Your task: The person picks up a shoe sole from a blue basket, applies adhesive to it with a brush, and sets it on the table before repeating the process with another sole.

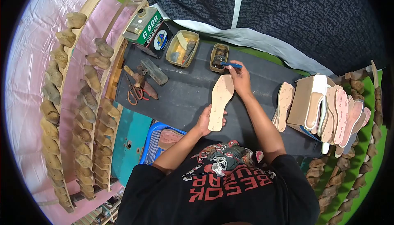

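Observation:
A pale beige insole (pixel 221 102) lies at a slant over the dark tabletop, its narrower heel end toward me. My left hand (pixel 205 120) grips that lower end, with fingertips showing at its right edge. Near the upper end, my right hand (pixel 241 79) holds a blue brush or pen-like tool (pixel 232 65) between thumb and fingers. The tool's tip reaches over the right rim of a small container (pixel 220 52) with dark contents. What exactly the tip touches is too small to tell.
A glue can (pixel 148 32) and tray (pixel 183 49) stand at the back left, near scissors (pixel 135 95), a hammer (pixel 130 73) and a stone block (pixel 154 72). Insoles (pixel 284 102) and a cardboard box (pixel 303 102) are at the right. A blue basket (pixel 150 141) sits below the table's edge.

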